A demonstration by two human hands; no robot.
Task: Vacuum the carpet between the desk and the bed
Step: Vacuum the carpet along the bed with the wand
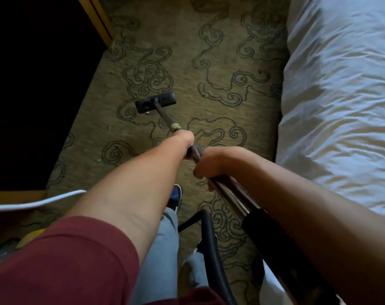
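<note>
Both bare forearms reach forward and down along one line. The left hand [184, 139], arm nearly straight with a dark red sleeve [62, 260] pushed up to the elbow, is closed around the thin dark metal vacuum wand [165, 117] at its farther grip, just behind a pale band on the tube. The right hand [209, 162], wrist bent and knuckles up, is wrapped over the same wand nearer the body, where the tube turns glossy and reflective. From the left hand the wand slopes away to a flat, rectangular black floor nozzle [155, 102], which lies on the olive-tan short-pile carpet [209, 106] patterned with dark scrolling cloud outlines, roughly midway between desk and bed. A ribbed black flexible hose [211, 245] loops down near the body, beside light grey-blue trousers [165, 249] and the toe of a dark blue shoe [176, 195]. The left edge holds the dark desk recess [33, 95] framed in yellow-brown wood, with a white cord [44, 201] crossing its lower rail. The right edge is filled by the bed's rumpled white duvet [341, 95], its fabric finely creased.
</note>
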